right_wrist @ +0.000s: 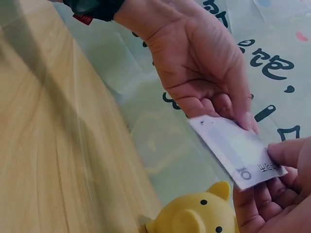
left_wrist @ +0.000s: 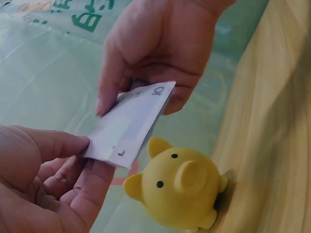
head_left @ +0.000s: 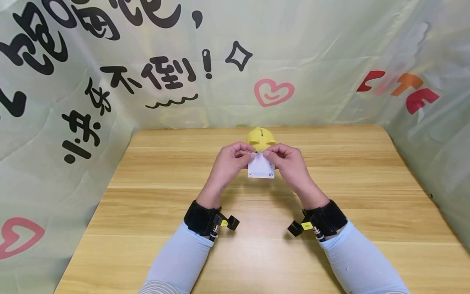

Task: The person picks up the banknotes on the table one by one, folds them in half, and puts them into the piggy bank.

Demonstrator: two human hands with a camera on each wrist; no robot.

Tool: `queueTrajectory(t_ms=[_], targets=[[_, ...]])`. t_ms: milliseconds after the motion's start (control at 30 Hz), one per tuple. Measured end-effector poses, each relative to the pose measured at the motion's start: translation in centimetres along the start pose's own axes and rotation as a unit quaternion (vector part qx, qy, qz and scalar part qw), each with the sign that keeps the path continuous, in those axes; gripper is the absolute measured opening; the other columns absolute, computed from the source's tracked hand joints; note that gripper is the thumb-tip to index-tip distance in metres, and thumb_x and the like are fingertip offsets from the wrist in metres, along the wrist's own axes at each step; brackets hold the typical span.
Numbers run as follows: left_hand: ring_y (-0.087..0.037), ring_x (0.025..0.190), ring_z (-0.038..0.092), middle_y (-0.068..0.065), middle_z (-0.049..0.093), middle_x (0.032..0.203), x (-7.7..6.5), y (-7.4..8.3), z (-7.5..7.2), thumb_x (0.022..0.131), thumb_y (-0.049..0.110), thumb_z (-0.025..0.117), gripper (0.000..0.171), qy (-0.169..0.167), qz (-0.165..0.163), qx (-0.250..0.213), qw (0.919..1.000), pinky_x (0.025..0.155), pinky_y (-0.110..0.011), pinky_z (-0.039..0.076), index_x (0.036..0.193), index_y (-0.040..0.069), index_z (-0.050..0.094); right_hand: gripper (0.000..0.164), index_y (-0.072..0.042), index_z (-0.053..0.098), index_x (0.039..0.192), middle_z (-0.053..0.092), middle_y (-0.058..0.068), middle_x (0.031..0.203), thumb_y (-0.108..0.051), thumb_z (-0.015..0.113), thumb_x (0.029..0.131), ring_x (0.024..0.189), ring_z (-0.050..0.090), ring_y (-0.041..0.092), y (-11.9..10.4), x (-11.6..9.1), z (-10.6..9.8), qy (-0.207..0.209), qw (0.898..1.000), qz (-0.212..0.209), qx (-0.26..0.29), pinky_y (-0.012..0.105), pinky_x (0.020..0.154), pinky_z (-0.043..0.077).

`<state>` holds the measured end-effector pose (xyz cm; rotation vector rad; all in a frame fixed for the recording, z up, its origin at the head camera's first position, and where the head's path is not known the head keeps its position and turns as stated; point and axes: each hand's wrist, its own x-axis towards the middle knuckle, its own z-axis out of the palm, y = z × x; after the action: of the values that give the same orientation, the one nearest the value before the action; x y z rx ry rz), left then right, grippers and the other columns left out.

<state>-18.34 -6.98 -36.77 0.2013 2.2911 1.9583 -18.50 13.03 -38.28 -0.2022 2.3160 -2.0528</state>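
Both hands pinch a folded banknote (head_left: pixel 261 168), pale violet and marked 10 at one corner. My left hand (head_left: pixel 229 162) grips one end between thumb and fingers, and my right hand (head_left: pixel 291 165) grips the other. Just beyond them stands a yellow piggy bank (head_left: pixel 261 137) with a dark slot on top. In the left wrist view, the banknote (left_wrist: pixel 131 124) is held above the head of the piggy bank (left_wrist: pixel 180 191), whose snout and black eyes show. From the right wrist, the banknote (right_wrist: pixel 238 151) appears tilted, its fold edge between the two hands.
The wooden table (head_left: pixel 257 253) runs back to a pale fabric backdrop (head_left: pixel 323 49) printed with black lettering and pink hearts. Fabric also hangs along the left and right sides. Each wrist wears a black strap (head_left: pixel 201 218) with a small camera.
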Motion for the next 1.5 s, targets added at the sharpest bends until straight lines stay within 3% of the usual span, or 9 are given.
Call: queueTrajectory(t_ms=[133,233,567,800,933,1067,1233,1367,1500], targets=[[-0.014,0.079,0.065,-0.003,0.074,0.090,-0.06,0.02,0.47,0.102,0.024,0.072,0.015,-0.005,0.000,0.077,0.9970,0.067,-0.024,0.054,0.101,0.010,0.079,0.023,0.008,0.072,0.104,0.068,-0.004,0.084,-0.015,0.072,0.101,0.075,0.061,0.010,-0.03,-0.13,0.48,-0.001,1.000,-0.008,-0.030,0.021,0.063,0.055],[-0.014,0.077,0.064,-0.001,0.073,0.088,-0.10,0.07,0.63,0.102,0.025,0.072,0.016,0.009,0.002,0.100,0.9950,0.064,-0.025,0.051,0.096,0.013,0.079,0.021,0.007,0.072,0.102,0.068,-0.003,0.082,-0.014,0.073,0.101,0.072,0.061,0.010,-0.19,-0.21,0.68,0.003,0.999,-0.011,-0.033,0.022,0.062,0.055],[-0.016,0.074,0.068,-0.004,0.076,0.091,-0.14,0.28,0.50,0.103,0.023,0.071,0.015,0.059,-0.008,0.077,0.9952,0.061,-0.025,0.055,0.097,0.011,0.079,0.023,0.011,0.070,0.107,0.072,-0.005,0.082,-0.011,0.066,0.105,0.071,0.067,0.010,-0.34,-0.26,0.56,0.002,1.000,0.013,0.012,0.029,0.064,0.062],[-0.015,0.068,0.067,-0.006,0.076,0.087,0.10,-0.01,-0.01,0.102,0.022,0.072,0.015,0.122,0.011,0.042,0.9916,0.054,-0.024,0.053,0.098,0.010,0.079,0.019,0.014,0.063,0.108,0.074,-0.001,0.082,-0.003,0.067,0.102,0.070,0.069,0.011,-0.54,-0.41,0.73,-0.059,0.997,0.032,0.040,0.026,0.060,0.061],[-0.014,0.066,0.066,-0.007,0.076,0.085,0.21,-0.03,-0.09,0.102,0.021,0.072,0.014,0.136,0.018,0.020,0.9903,0.052,-0.023,0.052,0.097,0.009,0.079,0.018,0.016,0.060,0.110,0.073,0.004,0.083,0.001,0.065,0.102,0.069,0.070,0.010,-0.74,-0.54,0.74,-0.079,0.995,0.037,0.053,0.026,0.060,0.062],[-0.014,0.069,0.068,-0.008,0.076,0.087,0.30,0.02,-0.08,0.102,0.019,0.073,0.014,0.123,0.015,-0.025,0.9919,0.057,-0.024,0.056,0.103,0.006,0.079,0.016,0.014,0.061,0.109,0.073,0.008,0.083,0.001,0.065,0.102,0.067,0.069,0.010,-0.90,-0.58,0.64,-0.066,0.996,0.037,0.052,0.026,0.061,0.062],[-0.017,0.080,0.074,-0.016,0.076,0.098,0.28,0.11,-0.06,0.103,0.013,0.070,0.017,0.066,-0.008,-0.089,0.9938,0.072,-0.031,0.066,0.111,-0.002,0.074,0.016,0.011,0.061,0.109,0.073,-0.001,0.078,-0.003,0.066,0.103,0.067,0.069,0.010,-0.88,-0.47,0.32,-0.020,0.997,0.030,0.073,0.025,0.061,0.062],[-0.021,0.084,0.077,-0.019,0.076,0.103,0.17,0.21,-0.07,0.103,0.010,0.069,0.017,0.041,-0.020,-0.109,0.9930,0.079,-0.037,0.067,0.109,-0.006,0.073,0.016,0.008,0.061,0.110,0.073,-0.001,0.079,-0.005,0.066,0.103,0.068,0.070,0.011,-0.78,-0.32,0.07,-0.002,0.995,0.025,0.093,0.025,0.061,0.062],[-0.022,0.083,0.077,-0.018,0.075,0.100,0.11,0.24,-0.24,0.102,0.008,0.070,0.017,0.028,-0.022,-0.119,0.9923,0.078,-0.037,0.068,0.108,-0.008,0.072,0.018,0.006,0.062,0.112,0.074,-0.001,0.083,-0.009,0.066,0.103,0.071,0.069,0.014,-0.74,-0.28,-0.15,-0.001,0.996,0.022,0.085,0.027,0.061,0.063]])
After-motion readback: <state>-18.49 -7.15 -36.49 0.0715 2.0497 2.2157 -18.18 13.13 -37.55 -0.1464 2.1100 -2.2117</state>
